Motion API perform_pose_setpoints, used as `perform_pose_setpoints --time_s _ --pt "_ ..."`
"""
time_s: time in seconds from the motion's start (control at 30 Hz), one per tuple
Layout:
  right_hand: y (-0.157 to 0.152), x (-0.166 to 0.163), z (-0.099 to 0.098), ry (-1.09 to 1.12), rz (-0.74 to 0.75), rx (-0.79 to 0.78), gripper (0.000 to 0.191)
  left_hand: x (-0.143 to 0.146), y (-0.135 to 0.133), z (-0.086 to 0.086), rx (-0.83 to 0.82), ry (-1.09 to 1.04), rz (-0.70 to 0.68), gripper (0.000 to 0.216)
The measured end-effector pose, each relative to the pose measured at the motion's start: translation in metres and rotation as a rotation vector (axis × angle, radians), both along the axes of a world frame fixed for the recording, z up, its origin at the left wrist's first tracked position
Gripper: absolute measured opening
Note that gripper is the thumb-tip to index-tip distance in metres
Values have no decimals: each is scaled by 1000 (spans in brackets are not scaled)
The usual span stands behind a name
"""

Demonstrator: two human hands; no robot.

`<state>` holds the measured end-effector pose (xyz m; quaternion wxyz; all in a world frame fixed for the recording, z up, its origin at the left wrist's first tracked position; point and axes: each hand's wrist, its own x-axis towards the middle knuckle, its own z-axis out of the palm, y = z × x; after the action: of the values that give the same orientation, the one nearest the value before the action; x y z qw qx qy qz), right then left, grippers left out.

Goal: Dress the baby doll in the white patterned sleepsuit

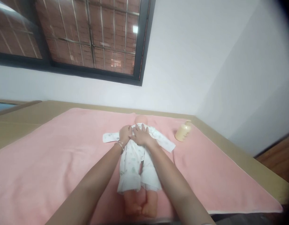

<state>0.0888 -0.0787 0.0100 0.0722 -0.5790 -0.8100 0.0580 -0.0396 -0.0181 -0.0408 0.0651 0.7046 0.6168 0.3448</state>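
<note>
A baby doll (149, 204) lies on its back on a pink blanket (88, 125), with its bare feet toward me. It wears a white printed baby outfit (132, 162) whose sleeves stretch out to both sides. My right hand (141, 135) rests flat on the chest of the outfit, fingers spread. Beside it, my left hand (125, 133), with bangles at the wrist, has its fingers curled on the cloth near the doll's shoulder. The head of the doll shows only in part beyond my hands.
A pale yellow pump bottle (183, 131) stands on the blanket to the right, past the sleeve end. The blanket covers a tan tabletop (231, 145) set against a white wall (182, 62). A barred window (93, 37) is above at the left.
</note>
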Motion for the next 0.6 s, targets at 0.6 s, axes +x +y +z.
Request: perform_pose_setpoints --time_s 0.6 --pt "13 9 0 42 49 73 65 -1 -1 -1 40 -45 -14 31"
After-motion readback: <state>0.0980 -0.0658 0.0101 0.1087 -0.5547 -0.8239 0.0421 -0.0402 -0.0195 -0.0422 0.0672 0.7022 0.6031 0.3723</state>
